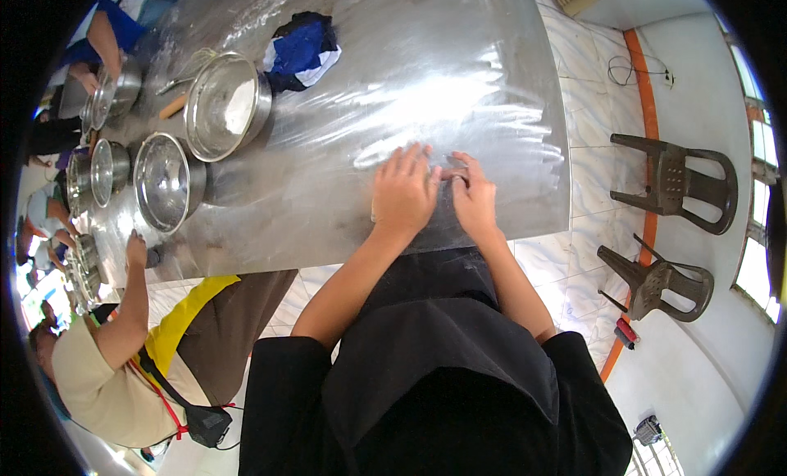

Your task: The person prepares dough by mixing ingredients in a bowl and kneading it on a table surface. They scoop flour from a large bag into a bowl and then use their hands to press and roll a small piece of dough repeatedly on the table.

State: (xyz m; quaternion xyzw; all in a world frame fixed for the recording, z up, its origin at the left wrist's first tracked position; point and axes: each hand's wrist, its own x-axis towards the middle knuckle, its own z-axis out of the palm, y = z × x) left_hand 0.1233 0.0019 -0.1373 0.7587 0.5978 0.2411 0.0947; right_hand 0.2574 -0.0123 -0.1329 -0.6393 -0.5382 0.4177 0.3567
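A stainless-steel table [344, 218] stretches before me. Near its front edge my left hand [406, 190] lies palm down, its fingers extended and slightly apart. A thin pale edge shows beside its palm; what it belongs to is hidden. Close by on the right, my right hand [474, 196] points its index finger forward over the table, thumb turned inward. Between the thumbs is a small brownish shape, either curled fingers or a thing; I cannot tell which. The metal around both hands looks wet or smeared.
Metal mixing bowls [224, 107] stand to the left, with a wooden handle [173, 106] alongside. A bundled blue, black and white cloth [301, 49] lies farther back. At left, a person [110, 365] rests a hand on the table. Plastic chairs [676, 178] stand by the right wall.
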